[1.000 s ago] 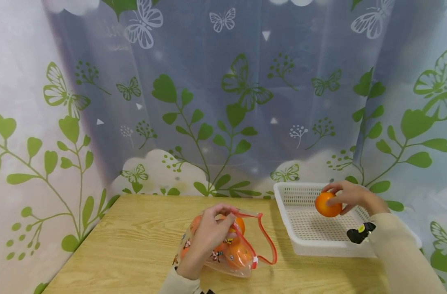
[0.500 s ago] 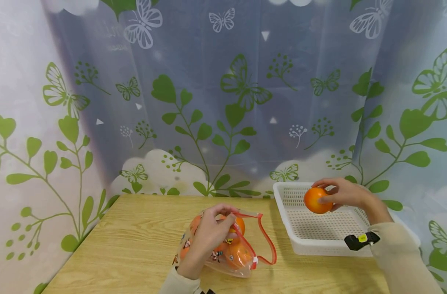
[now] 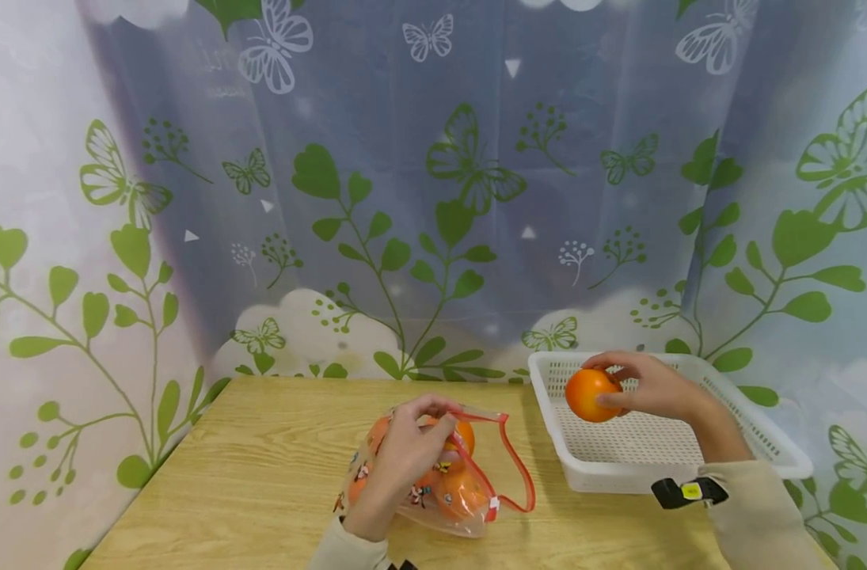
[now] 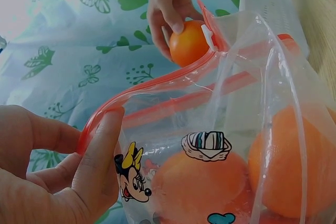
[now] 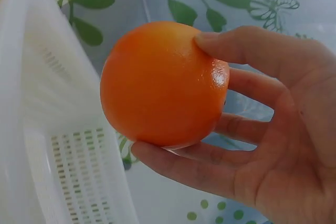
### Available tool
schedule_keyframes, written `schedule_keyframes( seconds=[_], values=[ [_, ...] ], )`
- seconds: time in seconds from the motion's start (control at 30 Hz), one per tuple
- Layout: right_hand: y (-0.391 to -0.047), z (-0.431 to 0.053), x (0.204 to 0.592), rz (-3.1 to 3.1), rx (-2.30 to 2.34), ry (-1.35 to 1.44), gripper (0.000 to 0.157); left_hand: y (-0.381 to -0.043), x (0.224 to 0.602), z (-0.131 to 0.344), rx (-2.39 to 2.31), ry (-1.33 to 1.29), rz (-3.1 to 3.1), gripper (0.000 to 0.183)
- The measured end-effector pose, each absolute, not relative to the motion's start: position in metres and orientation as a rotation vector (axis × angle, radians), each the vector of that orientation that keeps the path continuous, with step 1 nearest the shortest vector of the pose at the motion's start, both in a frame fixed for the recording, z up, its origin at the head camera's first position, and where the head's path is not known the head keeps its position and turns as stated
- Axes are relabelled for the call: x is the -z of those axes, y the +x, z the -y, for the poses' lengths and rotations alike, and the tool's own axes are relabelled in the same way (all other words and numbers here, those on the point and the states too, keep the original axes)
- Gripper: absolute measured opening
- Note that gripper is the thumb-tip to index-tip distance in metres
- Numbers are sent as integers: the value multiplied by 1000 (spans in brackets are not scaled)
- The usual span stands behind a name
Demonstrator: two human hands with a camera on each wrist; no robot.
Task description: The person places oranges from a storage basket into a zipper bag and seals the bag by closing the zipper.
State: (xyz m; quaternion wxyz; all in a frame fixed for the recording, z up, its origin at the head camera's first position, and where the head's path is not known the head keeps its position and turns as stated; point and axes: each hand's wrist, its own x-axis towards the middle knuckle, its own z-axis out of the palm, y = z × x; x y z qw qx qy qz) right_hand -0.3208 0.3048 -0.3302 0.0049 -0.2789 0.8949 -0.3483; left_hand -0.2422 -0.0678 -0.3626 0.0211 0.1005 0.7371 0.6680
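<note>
My left hand (image 3: 413, 447) pinches the red zip edge of a clear zipper bag (image 4: 220, 103) printed with cartoon figures. Several oranges (image 4: 202, 184) sit inside the bag, seen through its plastic, and its mouth gapes toward the right. In my right hand (image 3: 650, 388) is another orange (image 5: 165, 85), gripped between thumb and fingers. That orange hangs above the left part of a white plastic basket (image 3: 640, 479), apart from the bag. The right wrist view shows the thumb on one side of the fruit and fingertips on the other.
The basket stands at the right on a wooden table (image 3: 262, 459), its slotted walls low. A patterned curtain (image 3: 404, 237) with green leaves and butterflies hangs behind the table and at both sides.
My right hand has carried the orange leftward over the basket, toward the bag's side. The left hand and the bag have stayed in place.
</note>
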Motion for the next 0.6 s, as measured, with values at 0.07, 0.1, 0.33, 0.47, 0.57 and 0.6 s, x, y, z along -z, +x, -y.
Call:
schedule_keyframes(
  seconds=[0.07, 0.1, 0.33, 0.47, 0.57, 0.6],
  values=[
    [-315, -301, 331, -2841, 1075, -890, 48, -242, 363, 68, -2070, 314, -2286, 22],
    [-313, -299, 331, -2856, 1070, -897, 48, -242, 363, 68, -2070, 314, -2287, 22],
    [-296, -288, 332, -2836, 1139, -987, 46, -242, 364, 68, -2060, 295, -2295, 21],
    [-289, -283, 338, -2795, 1218, -1010, 45, -241, 364, 68, -2063, 302, -2302, 22],
    [-285, -279, 344, -2793, 1239, -1023, 44, -241, 364, 68, -2070, 308, -2306, 22],
    [-284, -278, 346, -2791, 1247, -1019, 43, -241, 364, 67, -2072, 309, -2307, 22]
  ],
)
